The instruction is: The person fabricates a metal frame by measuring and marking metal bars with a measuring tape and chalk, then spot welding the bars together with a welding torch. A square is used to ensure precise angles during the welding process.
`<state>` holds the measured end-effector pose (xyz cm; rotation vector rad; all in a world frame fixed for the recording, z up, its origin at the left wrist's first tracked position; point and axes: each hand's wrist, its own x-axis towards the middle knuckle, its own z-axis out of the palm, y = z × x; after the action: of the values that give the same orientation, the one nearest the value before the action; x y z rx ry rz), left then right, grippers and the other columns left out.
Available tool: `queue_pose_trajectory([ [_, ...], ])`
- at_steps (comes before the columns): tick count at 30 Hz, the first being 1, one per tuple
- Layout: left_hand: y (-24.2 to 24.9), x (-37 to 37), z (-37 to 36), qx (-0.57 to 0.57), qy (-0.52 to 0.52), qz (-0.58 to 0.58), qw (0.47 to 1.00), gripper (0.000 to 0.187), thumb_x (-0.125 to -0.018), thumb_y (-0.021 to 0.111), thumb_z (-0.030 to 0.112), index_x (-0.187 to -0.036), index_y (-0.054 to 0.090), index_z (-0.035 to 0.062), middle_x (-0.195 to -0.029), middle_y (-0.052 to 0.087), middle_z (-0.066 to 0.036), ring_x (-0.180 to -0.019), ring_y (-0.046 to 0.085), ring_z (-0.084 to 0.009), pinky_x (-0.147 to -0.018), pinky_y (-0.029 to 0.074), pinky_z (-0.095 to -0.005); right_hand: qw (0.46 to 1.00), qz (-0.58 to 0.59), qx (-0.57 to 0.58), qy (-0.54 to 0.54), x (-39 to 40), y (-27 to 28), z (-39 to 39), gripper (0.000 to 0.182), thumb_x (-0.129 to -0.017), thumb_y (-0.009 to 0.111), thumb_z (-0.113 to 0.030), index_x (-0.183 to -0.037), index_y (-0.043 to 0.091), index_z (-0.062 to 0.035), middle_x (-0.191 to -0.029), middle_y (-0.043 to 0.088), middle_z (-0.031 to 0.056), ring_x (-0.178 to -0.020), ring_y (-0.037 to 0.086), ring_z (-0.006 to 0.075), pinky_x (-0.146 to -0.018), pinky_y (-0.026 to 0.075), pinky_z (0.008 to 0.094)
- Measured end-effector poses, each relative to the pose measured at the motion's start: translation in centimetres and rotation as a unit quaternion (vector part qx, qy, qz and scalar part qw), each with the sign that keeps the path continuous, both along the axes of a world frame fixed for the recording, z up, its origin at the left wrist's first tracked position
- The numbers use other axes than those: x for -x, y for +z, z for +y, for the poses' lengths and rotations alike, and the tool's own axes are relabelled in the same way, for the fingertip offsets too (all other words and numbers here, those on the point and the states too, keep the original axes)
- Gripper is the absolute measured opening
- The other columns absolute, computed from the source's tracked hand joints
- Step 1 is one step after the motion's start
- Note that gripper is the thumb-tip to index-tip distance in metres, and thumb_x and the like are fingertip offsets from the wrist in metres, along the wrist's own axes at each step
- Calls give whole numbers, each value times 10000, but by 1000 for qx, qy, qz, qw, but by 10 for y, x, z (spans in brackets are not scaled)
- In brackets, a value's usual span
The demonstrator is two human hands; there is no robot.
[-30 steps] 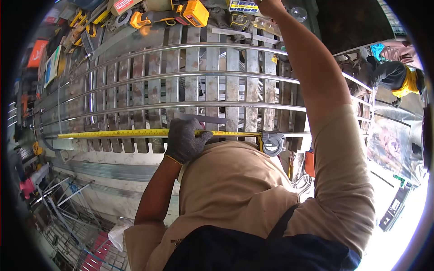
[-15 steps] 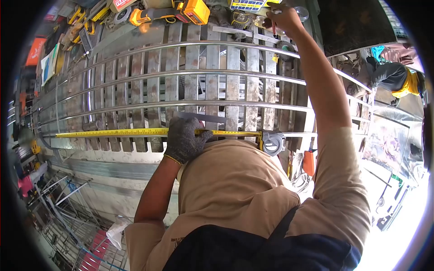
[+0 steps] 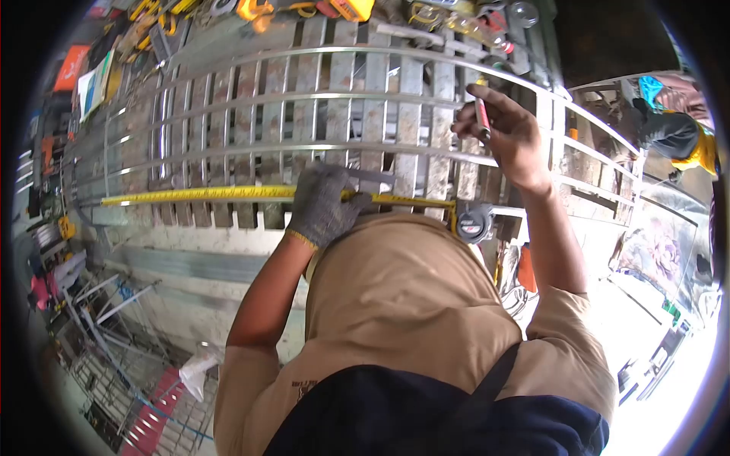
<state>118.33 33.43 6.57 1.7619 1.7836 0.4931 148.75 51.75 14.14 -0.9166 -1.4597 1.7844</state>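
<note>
My left hand, in a grey knit glove, is closed over the yellow tape blade along the nearest metal tube. A flat dark strip sticks out to the right from under the glove. The tape measure's case rests to the right, close by my shirt, with the blade drawn out leftward across the work. My bare right hand is raised over the right part of the metal rails, pinching a slim red marker that points up and away.
Slatted metal bars form the bench top under the rails. Along the far edge lie a yellow power tool, a clear bottle and other tools. A dark panel stands at the far right. Wire racks are at lower left.
My right hand has come back from the far edge toward me, bringing the marker over the rails. My left hand stays on the tape; the view has shifted slightly.
</note>
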Motion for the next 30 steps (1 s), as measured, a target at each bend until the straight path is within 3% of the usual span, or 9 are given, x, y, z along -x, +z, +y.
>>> queue_pose_trajectory([
  [1, -1, 0, -3, 10, 0, 11, 1000, 249, -855, 883, 326, -921, 791, 104, -984, 790, -145, -943, 730, -413, -954, 535, -534, 999, 23, 27, -22, 3, -5, -21, 441, -1021, 750, 10, -1437, 617, 71, -1048, 763, 115, -977, 749, 202, -933, 612, 362],
  [4, -12, 1, -4, 19, -2, 34, 999, 268, -854, 887, 352, -920, 798, 107, -972, 793, -148, -953, 732, -419, -945, 543, -532, 997, -33, -73, 18, 6, -22, -76, 230, -1067, 758, -154, -1184, 735, 43, -954, 734, 86, -852, 690, 173, -804, 568, 337],
  [7, -1, -4, -4, 14, 31, 6, 999, 397, -848, 887, 451, -835, 727, 87, -851, 755, -170, -888, 730, -414, -946, 530, -536, 987, -18, -130, 90, 17, -45, -110, 338, -1108, 710, -282, -1023, 766, 40, -888, 726, 105, -769, 663, 185, -742, 555, 347],
  [8, -3, -4, -4, 14, 30, 4, 999, 398, -848, 888, 453, -842, 729, 88, -857, 760, -170, -896, 732, -415, -956, 530, -533, 982, -125, -85, 117, 16, -46, -116, 325, -1109, 701, -264, -990, 775, 30, -849, 726, 117, -754, 690, 195, -737, 564, 350],
  [9, -5, -3, -4, 14, 28, 3, 999, 398, -849, 890, 455, -849, 732, 90, -862, 764, -171, -904, 735, -416, -967, 530, -531, 984, -160, -11, 81, 28, -27, -125, 220, -1065, 733, -203, -1010, 759, 8, -838, 734, 123, -772, 721, 203, -755, 578, 360],
  [14, 5, -6, -5, 41, 43, 27, 998, 387, -852, 896, 444, -873, 736, 92, -877, 778, -171, -933, 743, -419, -1009, 523, -523, 972, -163, -99, 138, 30, -35, -124, 123, -922, 754, -84, -1006, 688, -24, -856, 753, 130, -764, 754, 240, -735, 595, 394],
  [17, 2, -5, -5, 31, 36, 20, 999, 373, -854, 900, 429, -890, 737, 95, -873, 775, -170, -932, 740, -417, -997, 526, -525, 972, -127, -142, 141, 31, -45, -122, 111, -902, 765, -30, -992, 700, -24, -888, 747, 64, -763, 709, 159, -714, 565, 340],
  [20, -3, -4, -5, 10, 28, 15, 999, 368, -853, 904, 421, -892, 734, 97, -866, 766, -169, -925, 732, -418, -989, 524, -532, 959, -197, -131, 153, 35, -44, -122, 115, -894, 765, -28, -989, 700, -21, -903, 758, 96, -797, 747, 206, -743, 587, 357],
  [30, -6, -3, -5, 18, 19, 30, 999, 364, -864, 896, 425, -896, 740, 97, -876, 765, -170, -935, 728, -413, -1015, 511, -525, 949, -186, -182, 180, 34, -46, -123, 177, -894, 776, -24, -1066, 738, -16, -988, 772, 155, -878, 778, 306, -806, 614, 398],
])
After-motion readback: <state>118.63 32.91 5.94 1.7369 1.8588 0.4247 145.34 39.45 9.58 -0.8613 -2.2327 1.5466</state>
